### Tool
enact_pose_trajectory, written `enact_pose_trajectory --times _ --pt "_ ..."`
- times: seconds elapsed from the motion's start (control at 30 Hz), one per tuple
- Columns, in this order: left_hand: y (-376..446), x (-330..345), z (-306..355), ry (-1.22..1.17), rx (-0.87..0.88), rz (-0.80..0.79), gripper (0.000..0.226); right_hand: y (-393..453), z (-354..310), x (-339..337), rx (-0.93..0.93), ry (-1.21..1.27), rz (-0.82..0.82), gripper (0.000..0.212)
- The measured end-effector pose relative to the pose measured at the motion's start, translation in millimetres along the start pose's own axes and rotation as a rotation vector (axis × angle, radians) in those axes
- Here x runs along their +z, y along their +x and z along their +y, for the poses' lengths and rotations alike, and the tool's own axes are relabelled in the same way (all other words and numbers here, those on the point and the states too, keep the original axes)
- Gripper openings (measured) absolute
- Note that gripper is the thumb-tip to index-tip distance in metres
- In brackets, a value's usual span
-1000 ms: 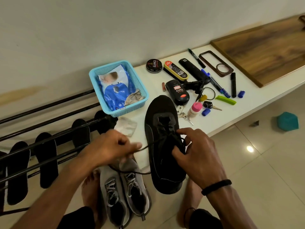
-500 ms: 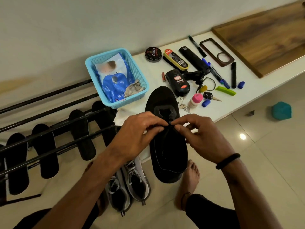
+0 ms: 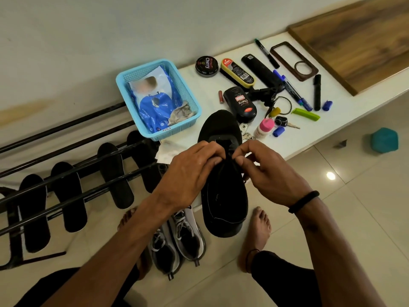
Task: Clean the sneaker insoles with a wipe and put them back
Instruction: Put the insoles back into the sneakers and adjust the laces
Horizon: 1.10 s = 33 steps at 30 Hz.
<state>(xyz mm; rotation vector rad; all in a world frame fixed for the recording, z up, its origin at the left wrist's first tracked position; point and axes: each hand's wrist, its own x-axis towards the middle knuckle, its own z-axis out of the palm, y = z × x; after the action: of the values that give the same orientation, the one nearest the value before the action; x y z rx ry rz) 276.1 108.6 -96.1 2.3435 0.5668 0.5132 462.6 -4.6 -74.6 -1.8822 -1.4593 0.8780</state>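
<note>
white worktop (image 3: 294, 138) along the wall carries a black sneaker (image 3: 223, 185), heel hanging over the edge, four black insoles (image 3: 115, 176) draped on the rack (image 3: 66, 191) to the left. left hand (image 3: 190, 173) and right hand (image 3: 270, 171) meet over the tongue, fingertips pinching the lace. lace itself mostly hidden under fingers, a white wipe (image 3: 168, 149) partly covered by the left hand.

The left hand (image 3: 194, 171) and right hand (image 3: 269, 173) cover the black fabric sneaker's (image 3: 223, 196) laces (any pinch is unclear). Left of them, the blue plastic wipe pack's (image 3: 155, 103) picture is blurred.
</note>
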Motion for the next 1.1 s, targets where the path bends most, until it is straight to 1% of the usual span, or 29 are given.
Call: enact_pose_trajectory --times 0.13,0.23,0.4,0.5,0.63,0.73,0.9,0.97,1.1 --pt "0 -1 -3 -0.019 -0.020 0.038 0.011 1 -1 1 0.005 0.078 0.037 0.012" --pt "1 -2 -6 -0.075 -0.051 0.043 0.010 5 -2 0 0.028 0.085 0.082 0.016" --pt "4 -2 -13 -0.126 -0.073 0.040 0.012 7 1 2 0.002 -0.087 0.090 0.016" --pt "6 0 -15 -0.084 -0.036 0.024 0.015 9 0 4 -0.034 -0.157 0.092 0.014" --pt "7 1 -16 -0.042 0.013 0.009 0.019 10 -1 11 -0.025 -0.205 0.092 0.012" --pt "6 2 -15 0.005 0.038 0.022 0.018 8 -4 12 -0.051 -0.171 0.125 0.013" --pt "3 13 -2 0.205 0.024 0.021 0.018 3 -4 8 -0.035 -0.116 0.107 0.013" --pt "3 16 0 0.187 0.005 0.023 0.014 2 -5 7 -0.031 -0.078 0.119 0.013" --pt "1 17 -2 0.062 -0.065 0.044 0.010 1 -6 4 0.021 0.021 0.094 0.012"
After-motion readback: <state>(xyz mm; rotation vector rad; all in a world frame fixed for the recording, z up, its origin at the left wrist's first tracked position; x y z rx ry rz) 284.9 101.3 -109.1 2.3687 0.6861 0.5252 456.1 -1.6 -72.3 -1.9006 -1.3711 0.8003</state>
